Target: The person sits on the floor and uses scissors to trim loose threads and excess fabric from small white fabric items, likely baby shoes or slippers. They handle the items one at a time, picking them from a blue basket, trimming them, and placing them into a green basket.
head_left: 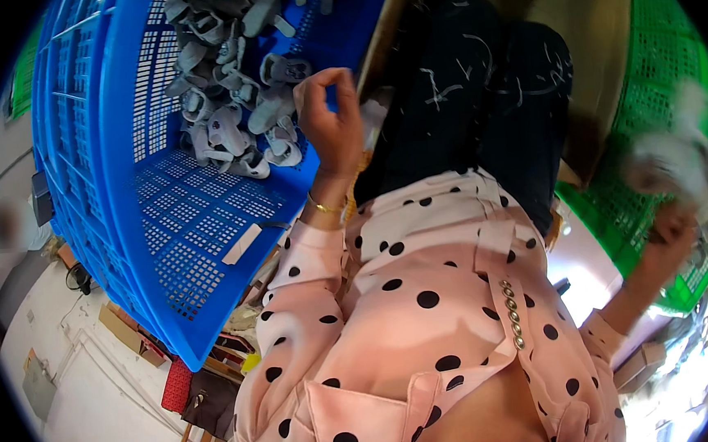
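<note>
- Left hand (331, 128), upper middle: fingers clenched loosely, near the edge of the blue basket (122, 139).
- Right hand (668, 228), right side: blurred; I cannot tell if fingers grasp the pale thing (668, 162).
- Grey shoes (228, 127): upper left, heaped inside, mesh floor (178, 270) showing below.

Blue latticed crate (199, 232); grey shoe-like pieces (226, 127) heaped inside

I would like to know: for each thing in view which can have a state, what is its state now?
Left hand: curled, thumb and forefinger making a loop
Right hand: blurred, apparently gripping a pale item
Pale item: blurred, details unclear
Blue basket: open, partly filled
Grey shoe-like pieces: loosely heaped
Green basket: partly hidden
Cardboard box: open
Black trousers: flecked with pale threads
</note>
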`<state>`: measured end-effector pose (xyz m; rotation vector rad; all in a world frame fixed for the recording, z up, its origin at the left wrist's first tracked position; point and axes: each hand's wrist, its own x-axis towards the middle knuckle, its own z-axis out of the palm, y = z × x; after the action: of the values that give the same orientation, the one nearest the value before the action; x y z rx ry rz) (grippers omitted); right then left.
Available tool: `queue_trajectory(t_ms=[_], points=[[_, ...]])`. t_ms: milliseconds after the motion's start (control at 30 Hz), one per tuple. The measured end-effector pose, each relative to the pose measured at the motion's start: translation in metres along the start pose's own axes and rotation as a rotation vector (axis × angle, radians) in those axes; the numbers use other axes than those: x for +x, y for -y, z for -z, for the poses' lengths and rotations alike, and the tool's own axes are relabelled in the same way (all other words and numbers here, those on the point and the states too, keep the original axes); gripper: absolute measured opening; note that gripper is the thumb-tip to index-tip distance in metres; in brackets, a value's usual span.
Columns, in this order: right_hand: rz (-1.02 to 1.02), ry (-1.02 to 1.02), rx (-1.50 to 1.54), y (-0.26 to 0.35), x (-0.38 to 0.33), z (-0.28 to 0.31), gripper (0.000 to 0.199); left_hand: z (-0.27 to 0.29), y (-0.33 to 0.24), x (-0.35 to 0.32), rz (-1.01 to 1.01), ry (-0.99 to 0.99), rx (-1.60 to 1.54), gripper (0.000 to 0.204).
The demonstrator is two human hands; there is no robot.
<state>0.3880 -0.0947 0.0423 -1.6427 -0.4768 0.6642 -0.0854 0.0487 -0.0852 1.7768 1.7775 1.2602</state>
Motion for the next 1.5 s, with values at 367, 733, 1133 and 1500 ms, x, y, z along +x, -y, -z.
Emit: queue_trajectory(t_ms=[367, 733, 1133, 1500], points=[[-0.252, -0.085, 0.060, -0.014, -0.027, -0.137, 0.055, -0.049, 0.303, 0.037, 0.201, 0.564, 0.604, 0.028], [-0.428, 0.052, 0.095, -0.059, -0.033, -0.155, 0.041, -0.065, 0.451, 0.027, 0.072, 0.842, 0.669, 0.025], [0.037, 0.599, -0.259, -0.013, -0.040, -0.229, 0.026, 0.063, 0.113, 0.091, 0.428, 0.680, -1.359, 0.032], [-0.389, 1.154, -0.103, 0.004, -0.040, -0.261, 0.033, -0.020, -0.058, 0.025, 0.391, 1.320, -1.473, 0.041]])
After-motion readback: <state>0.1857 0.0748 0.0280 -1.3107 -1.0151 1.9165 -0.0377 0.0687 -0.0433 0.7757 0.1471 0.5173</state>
